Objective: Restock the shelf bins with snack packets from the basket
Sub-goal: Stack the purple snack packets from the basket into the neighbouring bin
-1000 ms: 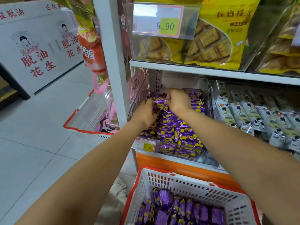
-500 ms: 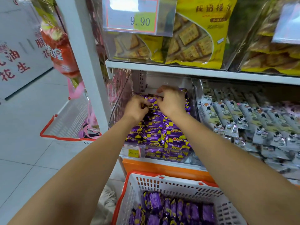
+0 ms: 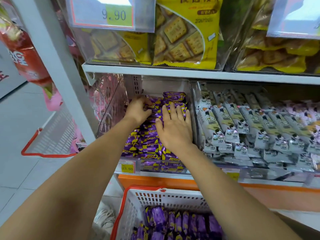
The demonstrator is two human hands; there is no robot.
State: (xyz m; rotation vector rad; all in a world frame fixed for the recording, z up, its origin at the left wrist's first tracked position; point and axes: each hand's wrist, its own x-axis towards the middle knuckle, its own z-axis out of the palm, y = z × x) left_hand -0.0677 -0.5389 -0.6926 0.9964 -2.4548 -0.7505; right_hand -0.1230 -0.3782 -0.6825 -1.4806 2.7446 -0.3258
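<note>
A clear shelf bin (image 3: pixel 170 168) on the middle shelf is piled with purple-and-yellow snack packets (image 3: pixel 147 142). Both hands are inside it. My left hand (image 3: pixel 138 110) has its fingers curled over packets at the back left of the pile. My right hand (image 3: pixel 174 127) lies flat with straight, spread fingers pressing down on the packets at the right. Below the shelf, a white basket (image 3: pixel 166 196) with a red rim holds several more purple packets (image 3: pixel 178 224).
The neighbouring bin at right holds grey-white snack bars (image 3: pixel 251 129). Yellow biscuit bags (image 3: pixel 183 37) fill the shelf above, behind a 9.90 price tag (image 3: pixel 112 14). A white upright post (image 3: pixel 57 66) stands left, with another red-rimmed basket (image 3: pixel 48 141) and hanging bags beyond it.
My right hand has opened from a curled grasp and now lies flat on the pile. My left hand has reached farther back and left in the bin. The view moved closer.
</note>
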